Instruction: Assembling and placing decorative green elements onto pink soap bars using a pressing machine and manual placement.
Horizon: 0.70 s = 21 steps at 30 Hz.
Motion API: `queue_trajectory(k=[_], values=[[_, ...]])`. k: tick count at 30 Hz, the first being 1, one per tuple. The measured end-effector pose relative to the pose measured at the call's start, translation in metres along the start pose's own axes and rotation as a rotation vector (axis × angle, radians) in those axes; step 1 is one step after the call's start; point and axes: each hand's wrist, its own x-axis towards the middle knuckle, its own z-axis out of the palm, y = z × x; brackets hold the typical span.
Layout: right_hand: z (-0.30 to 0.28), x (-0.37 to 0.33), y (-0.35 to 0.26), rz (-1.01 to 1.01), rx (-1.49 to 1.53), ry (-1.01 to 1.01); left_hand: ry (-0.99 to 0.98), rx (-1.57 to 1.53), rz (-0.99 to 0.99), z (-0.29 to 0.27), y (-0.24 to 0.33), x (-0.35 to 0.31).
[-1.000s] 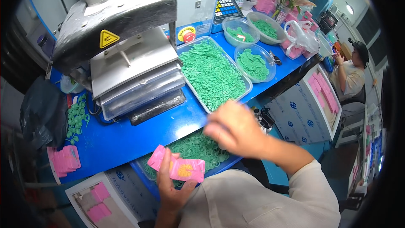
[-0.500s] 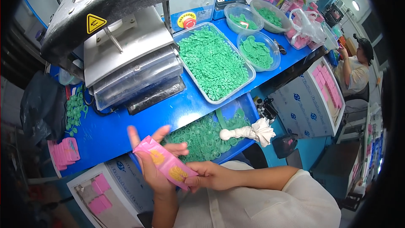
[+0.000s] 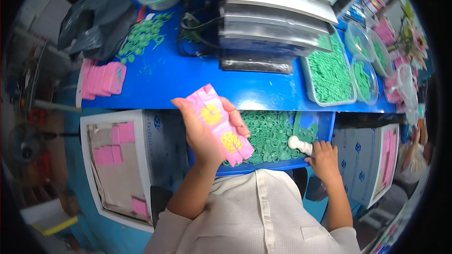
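Note:
A pink rubbery slab with two yellow patterned motifs lies across the palm of my left hand. My thumb is along its left side and my fingers curl at its right edge. On the right, my right hand is closed on the tail of a white knotted cloth bundle, whose round head points left. The bundle is over a blue tray of small green plastic-looking pieces. My fingers hide most of the bundle's tail.
A metal press stands on the blue table. Right of it are a clear tub and bowls of green pieces. At left are stacked pink slabs, loose green pieces and a dark plastic bag. A white-framed box stands below.
My right hand has let go of the pink slab and moved right to grip the cloth bundle. My left hand keeps the slab. The view has swung to the left.

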Motion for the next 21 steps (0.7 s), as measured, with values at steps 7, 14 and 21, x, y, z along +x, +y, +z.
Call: queue_trajectory(k=[7,14,21], values=[[-0.077,0.009,-0.027,-0.152,0.157,0.143,-0.001,0.117,0.152,-0.002,0.01,0.002],[-0.115,0.044,-0.12,-0.473,0.64,0.404,-0.026,0.184,0.26,0.002,-0.005,-0.006],[-0.109,0.048,-0.125,-0.518,0.778,0.553,-0.042,0.065,0.313,-0.019,-0.004,-0.004]])
